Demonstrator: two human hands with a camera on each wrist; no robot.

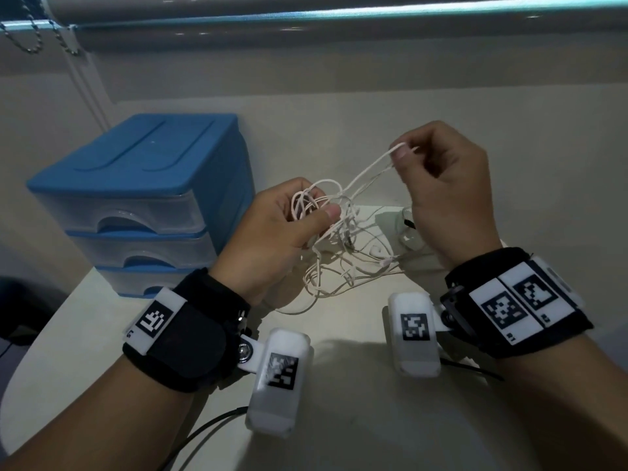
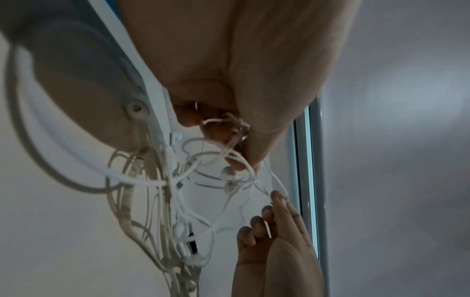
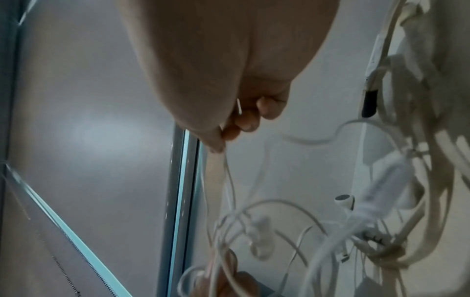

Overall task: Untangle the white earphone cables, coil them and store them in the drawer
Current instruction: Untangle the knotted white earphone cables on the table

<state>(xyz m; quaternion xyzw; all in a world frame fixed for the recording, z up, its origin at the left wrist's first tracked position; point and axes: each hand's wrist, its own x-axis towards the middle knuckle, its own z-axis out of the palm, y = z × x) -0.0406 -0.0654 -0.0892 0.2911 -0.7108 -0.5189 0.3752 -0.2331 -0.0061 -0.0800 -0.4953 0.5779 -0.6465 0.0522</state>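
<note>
Pinching a loop up in the right grip (image 1: 445, 185), clamping the tangled earphone cables (image 1: 334, 232) in the left grip (image 1: 272, 232) right of the drawer unit (image 1: 136, 185), easing strands free.

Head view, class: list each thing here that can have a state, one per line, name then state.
earphone cables: tangled, partly lifted off the table.
left hand: grips the bunched cables.
right hand: pinches one strand, pulled up.
drawer unit: all three drawers closed.
</note>
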